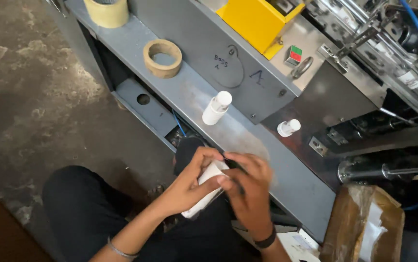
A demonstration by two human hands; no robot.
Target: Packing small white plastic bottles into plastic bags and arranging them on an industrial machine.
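White paper piece [204, 191], folded or rolled up, sits btwn both my hands low in the center, over my dark-trousered lap [80, 206]. My left hand [189, 182] is curled round it, thumb on top near its upper end and fingers wrapped under, so it's closed on the paper. My right hand [250, 191] comes in from 3 o'clock of the paper, fingers bent, tips touching its upper end right next to my left thumb; it's a bit blurred, so I can't tell how firm the pinch is. Bracelet on left wrist, dark band on right. At 12 o'clock from my hands, on the grey metal ledge [194, 92] of the machine, stands a white tube w/ a cap [217, 108], tilted a little. A smaller white capped piece [288, 128] is at approx 1 o'clock, apart from the first. Further up the ledge at 11 o'clock lies an empty cardboard tape core [162, 58], and beyond it a roll of tan tape [106, 11]. Yellow box [255, 22] at 12, up top. Brown carton w/ clear tape [364, 225] at 4 o'clock.
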